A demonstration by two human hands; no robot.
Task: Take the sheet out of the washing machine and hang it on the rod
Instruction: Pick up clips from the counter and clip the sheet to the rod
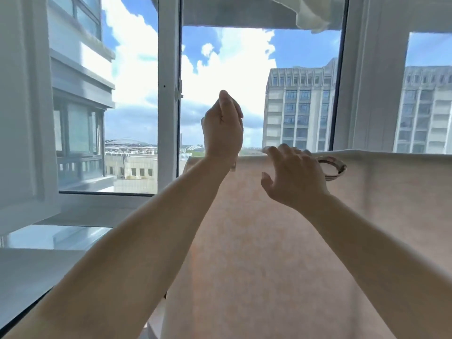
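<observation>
Sheet (281, 241) drapes something hidden (rod unseen), hands unclear.

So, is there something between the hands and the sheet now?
Nothing visible does. The sheet already hangs over a line just in front of both hands. The right hand has its fingers at the top fold, with nothing between. The left hand is raised above the sheet's left end; only open air lies below it.
</observation>
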